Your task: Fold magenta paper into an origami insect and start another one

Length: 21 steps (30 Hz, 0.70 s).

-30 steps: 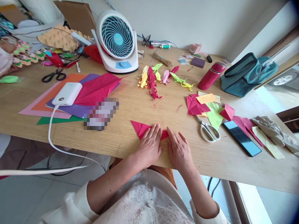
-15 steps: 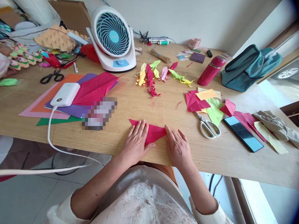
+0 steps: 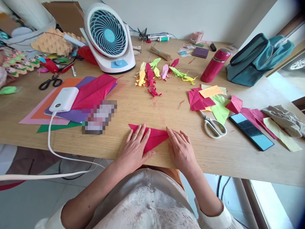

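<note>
A red sheet of folded paper [image 3: 156,136], roughly triangular, lies flat on the wooden table in front of me. My left hand [image 3: 135,145] rests palm down on its left part, fingers stretched and thumb spread along the lower edge. At the paper's right tip, my right hand [image 3: 182,147] touches down with its fingertips. Its fingers are extended and its thumb is hidden beneath the hand. Beyond the paper stands a cluster of small folded paper figures [image 3: 150,76] in red, yellow, green and pink.
Coloured sheets [image 3: 40,116] lie left under a white power bank [image 3: 64,99]; its cable hangs over the edge. A fan [image 3: 108,35] stands behind. Rightward are white-handled scissors [image 3: 215,128], a phone [image 3: 251,132], folded papers [image 3: 200,100], a red flask [image 3: 215,65] and a teal bag [image 3: 252,68].
The camera view has shifted slightly. Both hands stay on the red paper in nearly the same places, and the paper's shape looks unchanged.
</note>
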Motion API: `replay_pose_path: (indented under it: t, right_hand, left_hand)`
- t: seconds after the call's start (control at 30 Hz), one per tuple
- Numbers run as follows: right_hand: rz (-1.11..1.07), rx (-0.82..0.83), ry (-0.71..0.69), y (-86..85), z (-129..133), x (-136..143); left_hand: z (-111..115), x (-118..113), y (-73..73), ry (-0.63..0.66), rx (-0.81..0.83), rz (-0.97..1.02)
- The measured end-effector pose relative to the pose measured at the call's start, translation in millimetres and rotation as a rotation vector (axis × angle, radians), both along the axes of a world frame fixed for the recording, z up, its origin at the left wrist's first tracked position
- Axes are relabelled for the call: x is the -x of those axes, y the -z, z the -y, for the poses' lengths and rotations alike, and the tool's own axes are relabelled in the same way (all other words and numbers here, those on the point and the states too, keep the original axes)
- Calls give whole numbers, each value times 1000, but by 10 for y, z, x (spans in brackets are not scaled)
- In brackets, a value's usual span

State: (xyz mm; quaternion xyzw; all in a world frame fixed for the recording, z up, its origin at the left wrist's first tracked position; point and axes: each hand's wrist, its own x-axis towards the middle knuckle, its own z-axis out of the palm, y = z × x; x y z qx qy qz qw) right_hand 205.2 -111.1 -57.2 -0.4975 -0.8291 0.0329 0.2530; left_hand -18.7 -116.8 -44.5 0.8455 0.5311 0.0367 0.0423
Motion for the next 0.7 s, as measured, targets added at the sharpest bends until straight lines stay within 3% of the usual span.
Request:
replay_pose_path:
  t: [0.47,0.6,0.7]
  right_hand:
    - [-284,-112,15,-83,60,-33]
    - [-576,-36,101,-115,91,-65]
    - [-888,74,257,-110,62,-120]
  left_hand:
    - [481,-103,11,141,-84,27]
    - [506,-19,-123,239,-94,147]
    - [376,67,-312,236,-106,374]
